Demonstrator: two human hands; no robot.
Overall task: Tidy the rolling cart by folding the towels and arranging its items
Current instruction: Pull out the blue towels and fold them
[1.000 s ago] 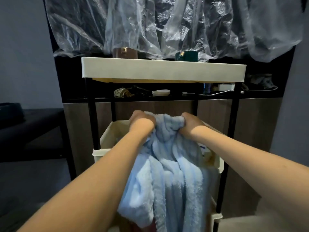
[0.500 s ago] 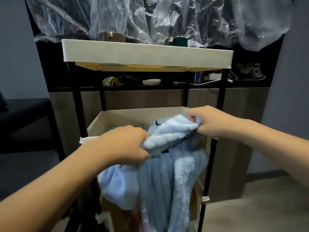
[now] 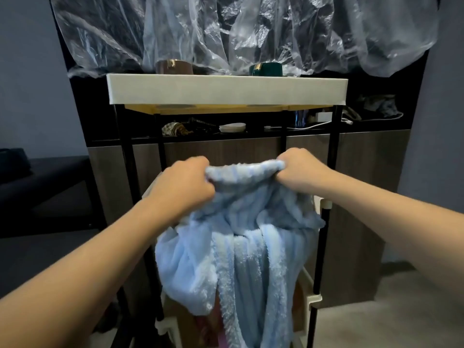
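Observation:
A fluffy light blue towel hangs in front of the rolling cart's middle tier, held up by its top edge. My left hand is shut on the edge's left end and my right hand on its right end, with the edge stretched between them. The cart has a cream top tray on black posts. The towel hides most of the middle tray and the lower one, where something pinkish shows below the hem.
A brown jar and a dark green jar stand on the top tray under clear plastic sheeting. Behind the cart runs a dark wooden cabinet with small items and a white cable. A dark bench is at left.
My two hands have drawn level and spread the towel's top edge between them; half a second ago the left hand was lower and nearer me. The towel now hangs more evenly.

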